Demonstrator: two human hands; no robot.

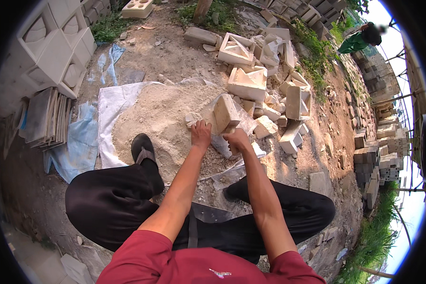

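Observation:
In the middle of the view my left hand (201, 134) reaches down to a pale broken lump (192, 119) on a heap of crushed, sandy material (146, 113). Its fingers are bent against the lump; their tips are partly hidden. To its right, my right hand (236, 140) is closed in a fist round what looks like the handle of a mallet (226, 113). The mallet's dusty, block-shaped head stands just beyond the fist. Most of the handle is hidden by my fingers. A white sheet (110, 118) lies under the heap.
Broken moulded blocks (247, 83) are piled to the right of the heap. Stacked boards (46, 118) lean at the left, below large pale blocks (57, 42). My shoe (143, 148) rests on the heap's near edge. A person in green (354, 42) is at the far right.

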